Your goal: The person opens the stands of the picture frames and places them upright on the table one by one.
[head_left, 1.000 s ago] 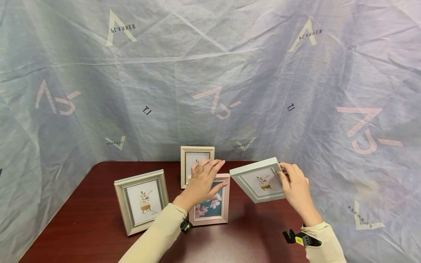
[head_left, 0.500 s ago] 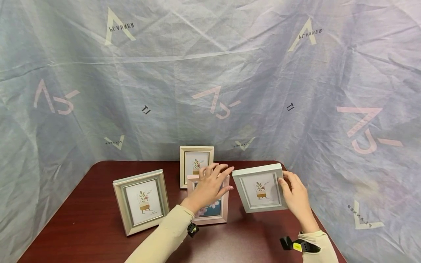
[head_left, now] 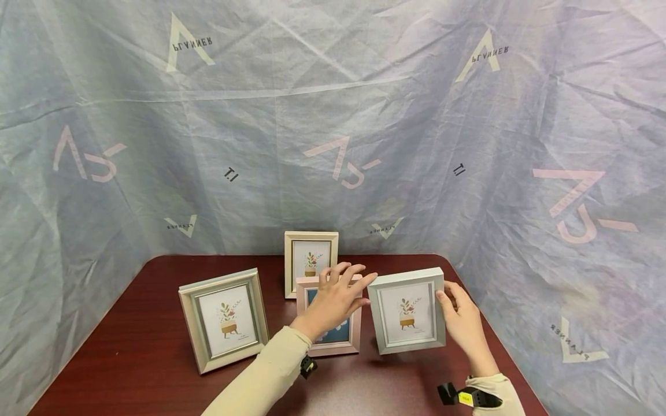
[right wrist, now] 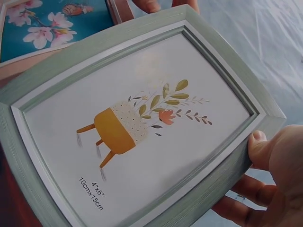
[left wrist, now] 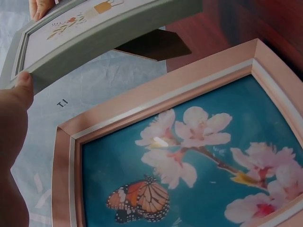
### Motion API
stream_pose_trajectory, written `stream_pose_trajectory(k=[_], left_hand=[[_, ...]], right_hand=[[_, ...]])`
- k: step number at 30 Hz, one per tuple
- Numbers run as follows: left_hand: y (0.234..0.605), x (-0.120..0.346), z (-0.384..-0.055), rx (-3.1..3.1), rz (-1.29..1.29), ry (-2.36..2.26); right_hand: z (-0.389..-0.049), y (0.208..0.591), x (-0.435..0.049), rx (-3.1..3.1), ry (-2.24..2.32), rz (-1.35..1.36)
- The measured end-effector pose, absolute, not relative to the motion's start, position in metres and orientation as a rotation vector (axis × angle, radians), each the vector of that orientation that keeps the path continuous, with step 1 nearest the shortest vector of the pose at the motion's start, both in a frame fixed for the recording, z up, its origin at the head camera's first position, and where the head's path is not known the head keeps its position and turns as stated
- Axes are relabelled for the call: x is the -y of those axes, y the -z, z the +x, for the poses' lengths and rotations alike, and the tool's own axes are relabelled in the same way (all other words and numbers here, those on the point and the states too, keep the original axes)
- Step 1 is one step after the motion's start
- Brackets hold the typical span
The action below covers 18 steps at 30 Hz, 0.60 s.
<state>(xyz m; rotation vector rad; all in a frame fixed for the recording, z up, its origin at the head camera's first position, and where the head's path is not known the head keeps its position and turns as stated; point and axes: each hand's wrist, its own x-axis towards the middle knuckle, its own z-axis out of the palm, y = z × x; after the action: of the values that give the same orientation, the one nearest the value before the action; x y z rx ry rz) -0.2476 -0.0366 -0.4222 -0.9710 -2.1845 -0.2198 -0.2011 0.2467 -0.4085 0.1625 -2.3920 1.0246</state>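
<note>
My right hand (head_left: 463,323) grips the right edge of a pale green picture frame (head_left: 408,312), its thumb on the front and the other fingers behind. The frame faces me nearly upright, with a potted-plant print; its support leg (left wrist: 163,46) sticks out behind. My left hand (head_left: 330,306) reaches across the front of a pink picture frame (head_left: 329,348), its fingers fairly straight. One fingertip (left wrist: 23,81) touches the pale green frame near a corner. A butterfly and blossoms on blue fill the pink frame, partly hidden by that hand in the head view.
At the left stands a silver-gold picture frame (head_left: 226,323), angled. A cream picture frame (head_left: 311,236) stands behind the pink one. All are on a dark red table (head_left: 130,358), backed by a grey printed cloth (head_left: 260,144).
The pale green frame has come down towards the table and turned from tilted to nearly upright, my right hand lowering with it. My left hand has moved right to its corner.
</note>
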Motion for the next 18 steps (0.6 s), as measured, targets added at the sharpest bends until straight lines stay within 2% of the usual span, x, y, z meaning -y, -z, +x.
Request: stream_pose_trajectory(k=[18], left_hand=[[0.434,0.035,-0.252,2.065,-0.977,0.015]], right_hand=[[-0.195,0.437,-0.244,2.538,-1.093,0.023]])
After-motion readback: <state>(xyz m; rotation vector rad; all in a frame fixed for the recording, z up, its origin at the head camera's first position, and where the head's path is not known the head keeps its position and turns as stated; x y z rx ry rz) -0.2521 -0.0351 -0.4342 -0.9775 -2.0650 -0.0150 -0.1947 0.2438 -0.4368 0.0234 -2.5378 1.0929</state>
